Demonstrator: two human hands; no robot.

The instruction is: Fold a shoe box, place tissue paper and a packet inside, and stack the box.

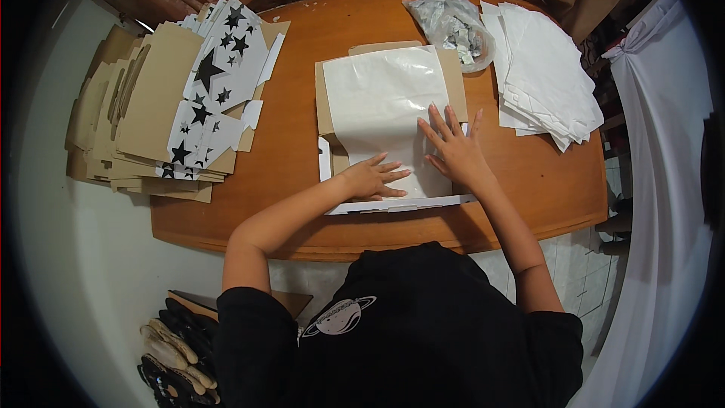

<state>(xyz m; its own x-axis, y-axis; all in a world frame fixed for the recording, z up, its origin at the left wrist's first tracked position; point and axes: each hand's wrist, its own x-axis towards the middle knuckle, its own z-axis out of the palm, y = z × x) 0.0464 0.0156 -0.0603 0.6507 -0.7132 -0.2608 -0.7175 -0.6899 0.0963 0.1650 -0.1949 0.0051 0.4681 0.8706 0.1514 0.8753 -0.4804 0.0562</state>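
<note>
Head view: I note left hand (371, 180) and right hand (458, 153) spread on white paper (385, 94) over the box (325, 102); 1 plastic bag (447, 21) beyond it.

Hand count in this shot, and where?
2. Left hand over the near part of the white sheet in the open box; right hand at the sheet's right edge. No other hand shows.

Cardboard box (400, 205) — brown inside, white front wall, lid open at far side, sitting on table (544, 196). Paper sheet (385, 94) — white, shiny, lightly wrinkled, spread from lid into box.
</note>
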